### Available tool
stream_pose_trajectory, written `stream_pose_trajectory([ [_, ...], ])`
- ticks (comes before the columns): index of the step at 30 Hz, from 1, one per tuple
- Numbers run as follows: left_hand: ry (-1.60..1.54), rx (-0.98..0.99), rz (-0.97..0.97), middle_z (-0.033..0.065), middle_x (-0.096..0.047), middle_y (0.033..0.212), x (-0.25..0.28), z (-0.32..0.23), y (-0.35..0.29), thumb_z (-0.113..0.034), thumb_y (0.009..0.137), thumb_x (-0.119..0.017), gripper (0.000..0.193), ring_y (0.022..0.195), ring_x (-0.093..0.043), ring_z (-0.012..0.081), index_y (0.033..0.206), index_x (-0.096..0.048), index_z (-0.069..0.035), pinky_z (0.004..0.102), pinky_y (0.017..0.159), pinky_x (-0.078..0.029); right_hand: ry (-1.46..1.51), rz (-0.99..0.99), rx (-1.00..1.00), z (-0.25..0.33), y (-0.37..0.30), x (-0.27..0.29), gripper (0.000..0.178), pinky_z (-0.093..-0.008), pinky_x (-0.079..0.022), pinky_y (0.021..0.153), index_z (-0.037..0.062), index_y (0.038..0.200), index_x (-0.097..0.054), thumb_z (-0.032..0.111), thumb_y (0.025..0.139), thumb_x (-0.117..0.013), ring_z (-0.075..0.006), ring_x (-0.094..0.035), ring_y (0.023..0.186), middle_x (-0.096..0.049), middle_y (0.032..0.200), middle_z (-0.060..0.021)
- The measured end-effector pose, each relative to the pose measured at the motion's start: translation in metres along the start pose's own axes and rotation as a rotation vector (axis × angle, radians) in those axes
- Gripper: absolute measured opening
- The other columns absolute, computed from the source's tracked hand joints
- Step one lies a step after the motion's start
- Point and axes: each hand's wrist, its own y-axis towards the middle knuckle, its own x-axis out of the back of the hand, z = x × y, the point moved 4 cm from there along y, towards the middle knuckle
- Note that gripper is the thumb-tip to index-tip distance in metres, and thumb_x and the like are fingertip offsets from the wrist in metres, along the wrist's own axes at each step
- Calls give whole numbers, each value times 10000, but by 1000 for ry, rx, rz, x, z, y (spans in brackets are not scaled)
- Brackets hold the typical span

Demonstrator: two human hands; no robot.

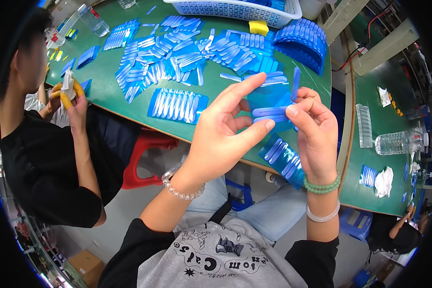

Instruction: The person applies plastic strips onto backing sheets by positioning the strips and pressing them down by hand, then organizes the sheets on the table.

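Note:
In front of me is a blue film sheet (263, 99) bearing long, rounded blue strips (270, 112). My left hand (225, 132) holds the sheet's left side near the thumb tip, its index finger stretched out above. At the right end of the strips, the thumb and fingers of my right hand (317, 122) are pinched together. A single strip (296, 82) stands upright just above those fingers; whether they grip it is hard to see. Below, another film piece with strips (284, 161) hangs at the table edge beside my right wrist.
Many strip-covered blue sheets (177, 50) are heaped on the green table (125, 108). A curved stack (302, 43), yellow sponge (258, 27) and white basket (235, 13) lie beyond. Left, a co-worker (48, 158) in yellow finger covers handles white material near a red stool (146, 158).

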Motion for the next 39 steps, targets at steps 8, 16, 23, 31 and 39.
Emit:
stream_pose_trajectory([
  [8,39,4,-29,59,-499,1186,0,-1,-1,59,850,-628,510,947,-481,99,1338,-486,16,228,808,-529,-42,3,22,2,-1,1,107,-277,-360,936,21,794,-674,88,777,-755,-144,-453,1106,-468,1122,-71],
  [16,87,-39,-62,36,-526,1123,3,2,-3,74,863,-603,469,801,-464,54,1320,-511,16,182,703,-459,-297,-39,125,6,-2,8,159,-282,-367,930,5,911,-701,99,789,-740,-144,-455,1092,-468,1125,-77],
  [23,160,-68,-66,45,-573,1088,-3,-2,-6,61,866,-607,449,808,-513,50,1302,-510,13,197,710,-464,-365,44,149,15,-5,3,208,-290,-365,945,27,971,-696,114,791,-751,-171,-460,1094,-461,1108,-80],
  [31,48,-71,-135,30,-637,891,-7,8,-7,24,832,-685,518,843,-609,74,1304,-478,-29,216,720,-488,-248,55,164,-8,-9,-1,177,-290,-332,940,33,759,-615,112,783,-772,-168,-432,1039,-435,1067,-68],
  [39,42,67,-149,-4,-616,786,-5,9,-11,38,831,-690,493,691,-537,22,1290,-526,-37,174,620,-432,-278,44,171,-11,-13,7,187,-291,-324,939,45,750,-609,125,781,-775,-163,-415,1034,-426,1057,-60],
])
